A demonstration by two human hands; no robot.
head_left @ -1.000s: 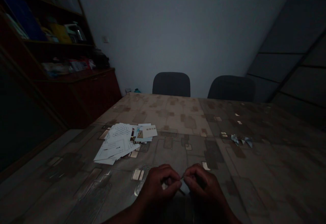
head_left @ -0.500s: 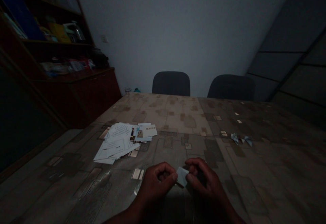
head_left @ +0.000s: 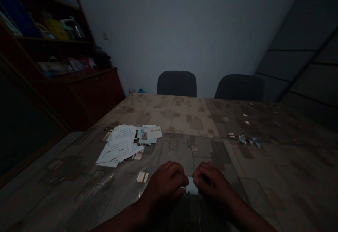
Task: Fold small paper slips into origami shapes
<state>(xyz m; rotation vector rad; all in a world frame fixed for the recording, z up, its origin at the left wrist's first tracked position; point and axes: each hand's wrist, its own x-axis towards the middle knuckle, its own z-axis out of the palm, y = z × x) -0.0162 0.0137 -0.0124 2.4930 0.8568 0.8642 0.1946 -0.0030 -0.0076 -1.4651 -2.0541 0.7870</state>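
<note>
Turned since earlier, the paper piece (head_left: 192,186) lies between left hand (head_left: 169,181) and right hand (head_left: 210,180)

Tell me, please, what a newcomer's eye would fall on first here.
Probably the fanned pile of white printed papers on the table's left side. Next, the small pale piece of paper between left hand and right hand, at the near edge, and crumpled silvery scraps towards the right.

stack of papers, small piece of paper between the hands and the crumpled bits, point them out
stack of papers (head_left: 117,147): head view, a sheet near its front
small piece of paper (head_left: 192,187): head view, its exposed middle
crumpled bits (head_left: 242,140): head view, left piece
</note>
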